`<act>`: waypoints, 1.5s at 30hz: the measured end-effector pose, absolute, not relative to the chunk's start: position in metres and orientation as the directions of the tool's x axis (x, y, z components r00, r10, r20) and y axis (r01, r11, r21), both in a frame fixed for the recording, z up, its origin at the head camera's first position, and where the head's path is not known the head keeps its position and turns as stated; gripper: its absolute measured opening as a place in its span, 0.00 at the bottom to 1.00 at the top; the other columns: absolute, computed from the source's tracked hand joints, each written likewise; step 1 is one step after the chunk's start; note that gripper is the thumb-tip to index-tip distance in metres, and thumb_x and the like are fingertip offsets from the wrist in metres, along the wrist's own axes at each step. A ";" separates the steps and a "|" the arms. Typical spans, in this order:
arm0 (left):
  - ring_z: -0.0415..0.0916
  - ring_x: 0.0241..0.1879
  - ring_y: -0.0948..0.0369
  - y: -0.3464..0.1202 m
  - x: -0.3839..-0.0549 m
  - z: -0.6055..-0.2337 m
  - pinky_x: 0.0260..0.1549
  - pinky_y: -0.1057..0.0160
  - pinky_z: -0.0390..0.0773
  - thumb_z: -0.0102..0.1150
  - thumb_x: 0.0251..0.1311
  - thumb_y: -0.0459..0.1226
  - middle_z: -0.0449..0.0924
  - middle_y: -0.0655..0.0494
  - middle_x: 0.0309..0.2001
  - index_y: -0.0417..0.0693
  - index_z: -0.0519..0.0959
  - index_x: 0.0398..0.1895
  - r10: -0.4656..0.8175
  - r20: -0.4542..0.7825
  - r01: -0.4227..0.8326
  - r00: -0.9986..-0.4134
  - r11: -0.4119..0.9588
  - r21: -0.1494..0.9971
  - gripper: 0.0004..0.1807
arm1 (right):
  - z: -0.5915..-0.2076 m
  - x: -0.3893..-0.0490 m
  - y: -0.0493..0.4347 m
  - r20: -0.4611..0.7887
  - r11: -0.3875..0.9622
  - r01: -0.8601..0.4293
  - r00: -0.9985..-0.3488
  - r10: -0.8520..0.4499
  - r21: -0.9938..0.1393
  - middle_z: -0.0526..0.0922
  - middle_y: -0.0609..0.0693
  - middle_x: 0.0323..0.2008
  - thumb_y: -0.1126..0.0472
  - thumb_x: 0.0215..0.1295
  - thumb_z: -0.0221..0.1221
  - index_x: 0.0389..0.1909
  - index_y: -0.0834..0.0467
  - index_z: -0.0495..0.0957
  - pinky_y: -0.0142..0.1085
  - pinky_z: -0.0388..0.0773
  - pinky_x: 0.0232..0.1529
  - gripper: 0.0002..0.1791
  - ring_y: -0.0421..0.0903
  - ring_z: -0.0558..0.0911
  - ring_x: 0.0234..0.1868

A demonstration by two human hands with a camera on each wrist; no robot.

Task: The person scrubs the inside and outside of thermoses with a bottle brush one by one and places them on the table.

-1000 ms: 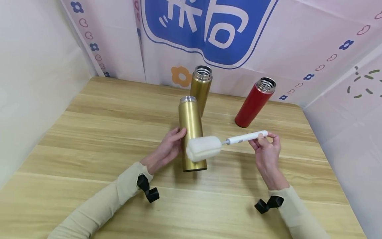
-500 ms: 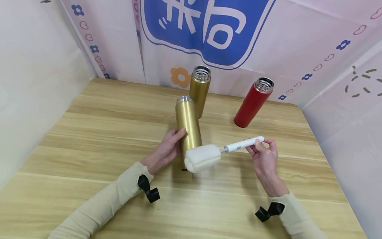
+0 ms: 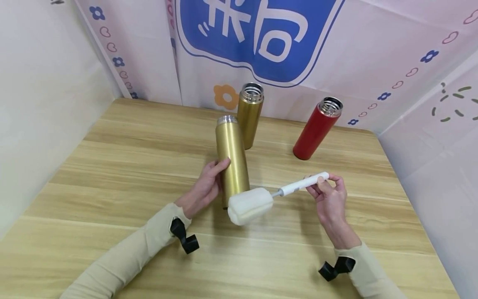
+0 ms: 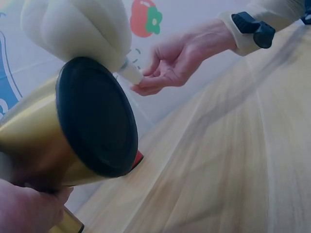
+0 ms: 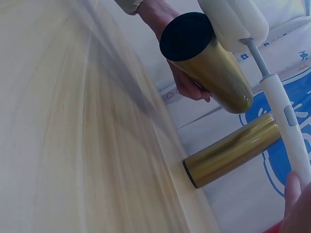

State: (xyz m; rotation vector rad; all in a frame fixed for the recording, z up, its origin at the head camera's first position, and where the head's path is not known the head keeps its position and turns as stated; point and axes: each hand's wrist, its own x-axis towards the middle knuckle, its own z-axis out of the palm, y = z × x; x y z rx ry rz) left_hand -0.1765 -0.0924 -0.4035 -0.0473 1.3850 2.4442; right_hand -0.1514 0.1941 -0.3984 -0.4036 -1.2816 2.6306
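My left hand [image 3: 203,187] grips a gold thermos flask [image 3: 232,160] round its middle and holds it tilted, its steel mouth pointing up and away. The flask's dark base [image 4: 97,116] faces the left wrist camera, raised off the table. In my right hand [image 3: 331,203], thumb and fingers pinch the end of a white handle [image 5: 286,116] of a bottle brush. Its pale sponge head [image 3: 251,205] lies across the front of the flask's lower end, outside it; whether they touch I cannot tell.
Behind the held flask stands a second gold flask [image 3: 251,116], uncapped. An uncapped red flask [image 3: 317,128] stands farther right. The wooden table [image 3: 149,145] ends against a printed cloth backdrop [image 3: 149,54], with pale walls on both sides.
The held gold flask has shifted slightly left and up with my left hand. My right hand has lowered the brush, and its sponge head has dropped down and a little left.
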 end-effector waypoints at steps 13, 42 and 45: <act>0.74 0.47 0.62 -0.095 -0.172 -0.403 0.57 0.60 0.69 0.55 0.64 0.44 0.73 0.55 0.48 0.34 0.51 0.67 0.359 -0.126 -0.301 -0.925 -0.490 0.818 0.37 | -0.402 -0.161 0.193 -0.233 -0.630 -0.039 -0.910 0.342 -0.775 0.76 0.53 0.27 0.73 0.67 0.46 0.37 0.59 0.59 0.34 0.84 0.36 0.08 0.45 0.85 0.27; 0.72 0.50 0.60 -0.093 -0.167 -0.404 0.57 0.55 0.68 0.44 0.65 0.42 0.71 0.55 0.51 0.40 0.52 0.69 0.498 -0.078 -0.298 -0.864 -0.379 0.876 0.32 | -0.377 -0.210 0.174 -0.226 -0.709 -0.266 -0.825 0.518 -0.653 0.72 0.54 0.30 0.75 0.65 0.49 0.33 0.59 0.58 0.35 0.84 0.32 0.11 0.44 0.83 0.24; 0.74 0.47 0.60 -0.091 -0.168 -0.404 0.52 0.56 0.73 0.58 0.59 0.51 0.72 0.54 0.48 0.40 0.52 0.68 0.482 -0.101 -0.293 -0.870 -0.340 0.894 0.42 | -0.375 -0.210 0.173 -0.221 -0.709 -0.267 -0.828 0.515 -0.653 0.72 0.54 0.30 0.75 0.66 0.48 0.34 0.59 0.58 0.34 0.84 0.32 0.10 0.43 0.83 0.23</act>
